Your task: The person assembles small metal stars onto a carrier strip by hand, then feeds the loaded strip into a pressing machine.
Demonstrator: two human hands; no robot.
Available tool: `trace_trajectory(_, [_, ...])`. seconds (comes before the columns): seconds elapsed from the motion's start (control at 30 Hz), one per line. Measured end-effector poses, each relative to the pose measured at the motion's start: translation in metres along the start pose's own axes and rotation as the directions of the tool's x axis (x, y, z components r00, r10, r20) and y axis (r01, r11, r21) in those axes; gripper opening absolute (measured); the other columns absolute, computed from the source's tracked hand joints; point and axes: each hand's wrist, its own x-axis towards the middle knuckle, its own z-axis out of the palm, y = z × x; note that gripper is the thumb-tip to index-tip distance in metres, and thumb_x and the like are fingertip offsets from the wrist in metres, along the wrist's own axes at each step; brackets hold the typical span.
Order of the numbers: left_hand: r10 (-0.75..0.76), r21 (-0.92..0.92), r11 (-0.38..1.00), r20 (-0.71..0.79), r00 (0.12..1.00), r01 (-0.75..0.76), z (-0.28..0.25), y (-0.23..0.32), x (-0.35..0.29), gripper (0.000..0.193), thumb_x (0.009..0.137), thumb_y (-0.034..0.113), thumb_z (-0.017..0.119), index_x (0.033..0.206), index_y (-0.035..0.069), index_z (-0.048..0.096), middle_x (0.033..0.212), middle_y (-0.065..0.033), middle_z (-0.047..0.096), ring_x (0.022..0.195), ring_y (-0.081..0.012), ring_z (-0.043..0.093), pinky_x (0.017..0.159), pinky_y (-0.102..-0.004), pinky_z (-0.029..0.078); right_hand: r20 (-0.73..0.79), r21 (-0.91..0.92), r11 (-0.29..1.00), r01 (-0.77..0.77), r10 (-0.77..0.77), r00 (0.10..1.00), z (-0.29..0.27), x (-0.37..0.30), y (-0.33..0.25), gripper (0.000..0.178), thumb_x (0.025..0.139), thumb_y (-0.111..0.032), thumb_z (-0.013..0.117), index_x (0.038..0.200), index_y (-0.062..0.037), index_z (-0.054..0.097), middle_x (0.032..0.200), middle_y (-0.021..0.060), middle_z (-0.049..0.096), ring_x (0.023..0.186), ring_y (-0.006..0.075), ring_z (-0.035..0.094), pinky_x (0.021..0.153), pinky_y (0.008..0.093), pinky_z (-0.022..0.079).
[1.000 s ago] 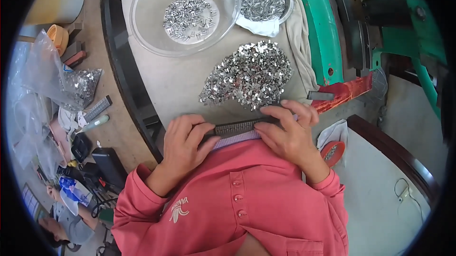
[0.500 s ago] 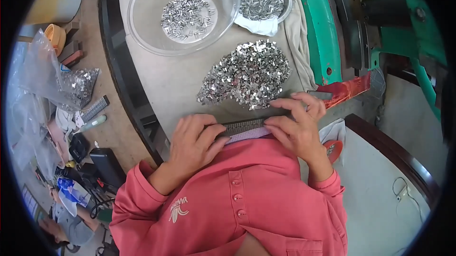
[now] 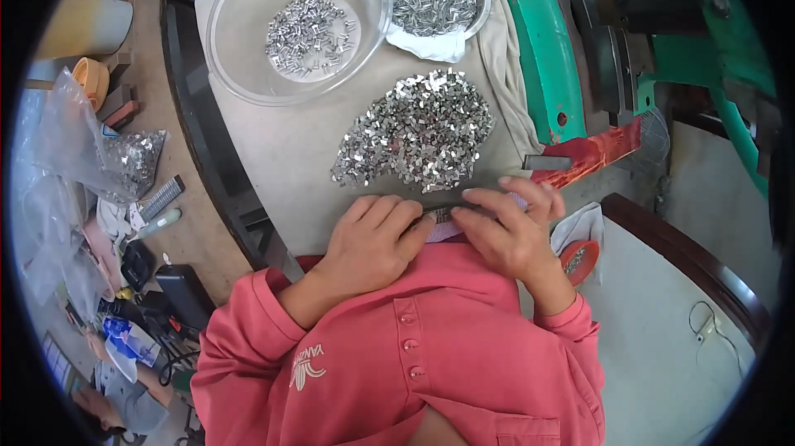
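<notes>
At the table's near edge, a narrow dark metal bar with a row of fine slots or small parts point(image 3: 442, 215) lies mostly covered by my hands. My left hand point(image 3: 370, 239) is curled over its left portion, thumb close to the visible middle. My right hand point(image 3: 512, 231) grips along its right portion, thumb and forefinger bent onto it and the other fingers spread higher. A lilac checked cloth point(image 3: 445, 231) shows under the bar, against my red shirt. Just beyond my fingers spreads a heap of small shiny metal pieces point(image 3: 418, 131).
A clear plastic basin point(image 3: 217, 40) holding small metal pins stands far left, beside a cloth-lined bowl point(image 3: 479, 19) of similar pins. Green machinery point(image 3: 530, 48) borders the right. A grey metal block point(image 3: 547, 163) lies near the right edge. The left bench point(image 3: 195, 222) carries bags and tools.
Both hands have come closer together over the bar, the left sliding right, so less of the bar shows. The whole view has shifted slightly, and the grey block is uncovered more.
</notes>
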Motion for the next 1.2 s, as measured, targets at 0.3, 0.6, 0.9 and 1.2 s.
trace_trajectory(0.3, [-0.064,0.020,0.998,-0.087,0.994,0.066,-0.008,0.002,-0.005,0.028,0.079,0.015,0.071,0.105,0.007,0.072,0.099,-0.0042,0.061,0.091,-0.0213,0.061,0.077,-0.0347,0.045,-0.026,-0.020,0.999,0.049,-0.049,0.998,0.005,-0.004,-0.005,0.029,0.066,-0.025,0.080,0.094,-0.0343,0.077,0.111,-0.0123,0.067,0.115,0.0183,0.049,0.103,0.0393,0.025])
trace_trajectory(0.6, [-0.251,0.030,0.967,-0.064,0.966,0.253,-0.038,-0.007,-0.041,0.035,0.071,0.016,0.083,0.103,0.009,0.071,0.096,-0.0043,0.061,0.084,-0.0240,0.059,0.071,-0.0367,0.044,-0.029,-0.011,0.998,0.061,-0.061,0.998,0.007,0.005,-0.009,0.022,0.069,-0.027,0.079,0.090,-0.0337,0.075,0.114,-0.0124,0.067,0.117,0.0176,0.048,0.103,0.0389,0.025])
trace_trajectory(0.9, [-0.312,-0.011,0.950,-0.073,0.947,0.312,-0.036,-0.013,-0.051,0.036,0.067,0.018,0.086,0.099,0.010,0.072,0.093,-0.0054,0.061,0.081,-0.0254,0.058,0.068,-0.0364,0.042,0.046,-0.052,0.990,0.130,-0.128,0.991,0.003,0.024,-0.019,0.007,0.078,-0.023,0.071,0.084,-0.0255,0.070,0.121,-0.0108,0.064,0.121,0.0143,0.050,0.112,0.0417,0.019])
trace_trajectory(1.2, [-0.309,-0.011,0.951,-0.057,0.949,0.309,-0.033,-0.015,-0.049,0.032,0.068,0.016,0.085,0.097,0.010,0.071,0.095,-0.0052,0.060,0.084,-0.0251,0.059,0.071,-0.0371,0.043,0.039,-0.122,0.983,0.140,-0.137,0.990,-0.001,0.021,-0.019,0.011,0.078,-0.028,0.074,0.088,-0.0251,0.072,0.120,-0.0097,0.065,0.120,0.0154,0.051,0.113,0.0422,0.018])
